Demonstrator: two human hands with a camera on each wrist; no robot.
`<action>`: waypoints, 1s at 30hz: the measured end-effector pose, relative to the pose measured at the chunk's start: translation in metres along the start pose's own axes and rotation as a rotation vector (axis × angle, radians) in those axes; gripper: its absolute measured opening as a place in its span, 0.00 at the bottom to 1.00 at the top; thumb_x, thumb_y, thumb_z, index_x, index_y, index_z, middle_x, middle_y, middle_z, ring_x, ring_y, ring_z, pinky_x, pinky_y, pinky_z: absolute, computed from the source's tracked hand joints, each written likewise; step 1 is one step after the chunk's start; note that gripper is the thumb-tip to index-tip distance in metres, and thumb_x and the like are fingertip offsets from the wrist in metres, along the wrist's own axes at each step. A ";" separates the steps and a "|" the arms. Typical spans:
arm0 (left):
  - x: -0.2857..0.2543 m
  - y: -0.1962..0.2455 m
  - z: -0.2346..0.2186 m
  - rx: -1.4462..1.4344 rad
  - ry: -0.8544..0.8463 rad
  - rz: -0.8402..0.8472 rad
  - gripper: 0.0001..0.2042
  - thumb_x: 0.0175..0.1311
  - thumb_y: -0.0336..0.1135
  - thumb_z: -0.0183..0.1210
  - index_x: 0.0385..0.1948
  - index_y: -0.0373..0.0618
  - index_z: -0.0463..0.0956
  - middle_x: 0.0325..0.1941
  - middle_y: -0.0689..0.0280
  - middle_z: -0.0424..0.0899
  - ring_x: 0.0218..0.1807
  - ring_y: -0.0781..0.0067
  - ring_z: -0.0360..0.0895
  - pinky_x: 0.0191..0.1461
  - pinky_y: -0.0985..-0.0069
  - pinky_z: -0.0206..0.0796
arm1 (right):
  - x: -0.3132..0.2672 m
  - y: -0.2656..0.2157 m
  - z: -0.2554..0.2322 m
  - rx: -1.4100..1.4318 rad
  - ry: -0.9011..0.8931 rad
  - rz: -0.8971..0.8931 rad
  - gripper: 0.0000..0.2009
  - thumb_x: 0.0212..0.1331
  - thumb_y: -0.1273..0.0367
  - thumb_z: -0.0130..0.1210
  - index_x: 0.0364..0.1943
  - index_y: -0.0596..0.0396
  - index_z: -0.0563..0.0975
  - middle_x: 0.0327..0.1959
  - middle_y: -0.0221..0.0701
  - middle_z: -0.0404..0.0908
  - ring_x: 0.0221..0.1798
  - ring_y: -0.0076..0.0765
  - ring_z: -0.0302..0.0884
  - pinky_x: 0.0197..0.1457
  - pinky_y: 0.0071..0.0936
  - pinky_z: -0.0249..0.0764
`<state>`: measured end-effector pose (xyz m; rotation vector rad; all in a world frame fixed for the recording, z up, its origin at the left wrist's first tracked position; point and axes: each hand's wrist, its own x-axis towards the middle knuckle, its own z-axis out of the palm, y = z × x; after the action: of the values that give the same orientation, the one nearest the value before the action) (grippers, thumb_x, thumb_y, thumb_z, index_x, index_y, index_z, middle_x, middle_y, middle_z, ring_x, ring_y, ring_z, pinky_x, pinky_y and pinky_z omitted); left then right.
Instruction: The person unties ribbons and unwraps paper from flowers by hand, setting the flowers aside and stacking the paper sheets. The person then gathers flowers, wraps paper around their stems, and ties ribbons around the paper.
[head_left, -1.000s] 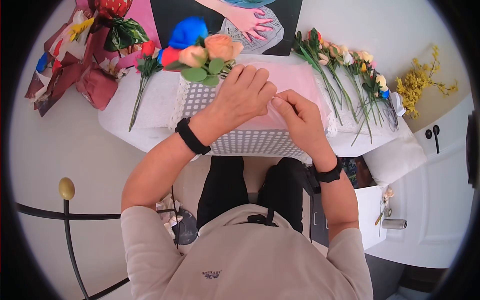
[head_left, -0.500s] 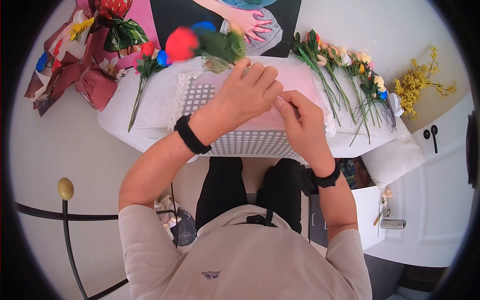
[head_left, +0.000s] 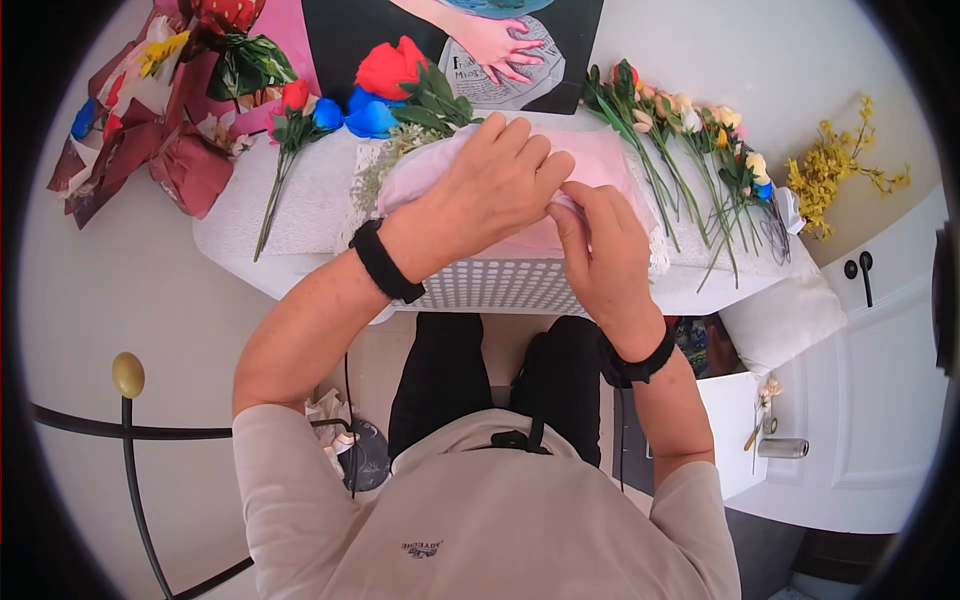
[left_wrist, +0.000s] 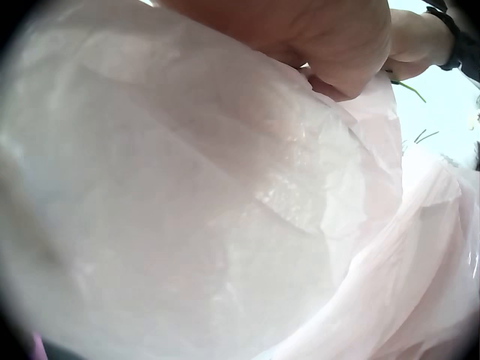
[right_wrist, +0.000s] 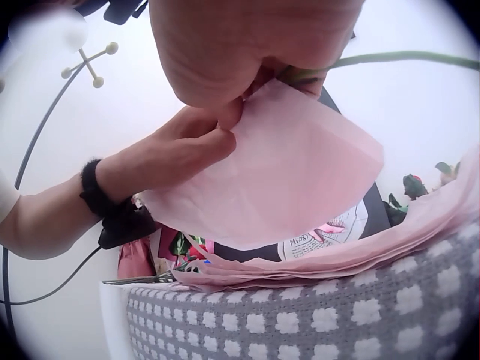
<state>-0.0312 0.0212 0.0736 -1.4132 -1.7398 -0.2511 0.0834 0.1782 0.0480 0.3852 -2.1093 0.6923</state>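
My left hand [head_left: 490, 190], its fingers curled, grips a small bouquet wrapped in pale pink paper [head_left: 425, 172]. Beyond its knuckles show a red rose [head_left: 393, 68], a blue rose [head_left: 372, 117], green leaves and fine whitish filler. Close beside it, my right hand [head_left: 610, 240] pinches the paper between thumb and fingers. In the right wrist view a sheet of the paper [right_wrist: 300, 165] hangs fanned out below both hands, and a green stem [right_wrist: 405, 57] extends right from the right hand. Paper [left_wrist: 180, 187] fills most of the left wrist view.
Beneath the hands, pink sheets [right_wrist: 360, 262] lie on a grey-and-white patterned cloth [right_wrist: 289, 322]. Several flower stems [head_left: 700, 170] lie along the table's right side; a smaller bunch [head_left: 285, 165] lies left. A picture [head_left: 350, 50] stands behind.
The bouquet has turned: peach roses faced up a second ago, now red and blue roses and filler show. The paper spreads further left beneath it. Both hands stay nearly in place.
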 end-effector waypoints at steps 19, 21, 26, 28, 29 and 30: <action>0.016 0.003 -0.008 0.103 0.180 0.082 0.11 0.48 0.41 0.63 0.33 0.52 0.74 0.41 0.66 0.75 0.45 0.62 0.70 0.58 0.61 0.62 | -0.010 0.015 -0.015 0.969 -0.166 0.689 0.11 0.77 0.67 0.57 0.50 0.62 0.83 0.38 0.17 0.81 0.40 0.11 0.71 0.44 0.15 0.68; 0.015 0.001 -0.010 0.067 0.127 0.073 0.11 0.48 0.40 0.62 0.31 0.51 0.73 0.39 0.65 0.74 0.44 0.61 0.70 0.55 0.62 0.61 | -0.007 0.012 -0.020 0.792 -0.201 0.644 0.11 0.77 0.67 0.58 0.50 0.62 0.83 0.37 0.20 0.82 0.39 0.15 0.73 0.43 0.18 0.70; 0.013 -0.007 -0.007 -0.031 0.009 0.046 0.09 0.48 0.36 0.61 0.28 0.48 0.71 0.34 0.62 0.72 0.41 0.58 0.70 0.48 0.62 0.60 | 0.001 -0.012 -0.011 0.203 -0.152 0.372 0.09 0.75 0.69 0.58 0.51 0.61 0.82 0.37 0.38 0.85 0.35 0.37 0.81 0.41 0.31 0.75; 0.011 -0.009 -0.003 -0.116 -0.053 0.046 0.08 0.48 0.34 0.61 0.27 0.46 0.71 0.32 0.62 0.72 0.40 0.57 0.70 0.47 0.61 0.60 | -0.004 -0.011 -0.001 0.103 -0.054 0.252 0.10 0.74 0.72 0.58 0.53 0.61 0.80 0.40 0.49 0.83 0.39 0.55 0.82 0.45 0.39 0.78; 0.012 -0.011 -0.003 -0.114 -0.052 0.044 0.08 0.48 0.34 0.61 0.27 0.46 0.71 0.32 0.62 0.72 0.40 0.57 0.70 0.47 0.61 0.60 | -0.007 -0.008 0.002 0.104 -0.055 0.249 0.10 0.74 0.72 0.58 0.53 0.61 0.80 0.40 0.49 0.83 0.39 0.55 0.82 0.45 0.39 0.78; 0.013 -0.012 -0.004 -0.136 -0.067 0.050 0.08 0.48 0.34 0.61 0.27 0.45 0.71 0.32 0.62 0.72 0.40 0.57 0.70 0.48 0.61 0.60 | -0.010 -0.006 0.006 0.054 -0.032 0.183 0.10 0.74 0.72 0.58 0.54 0.61 0.79 0.41 0.50 0.83 0.39 0.57 0.82 0.45 0.40 0.78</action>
<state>-0.0396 0.0236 0.0895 -1.5767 -1.7674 -0.3026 0.0884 0.1699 0.0390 0.2356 -2.1781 0.8560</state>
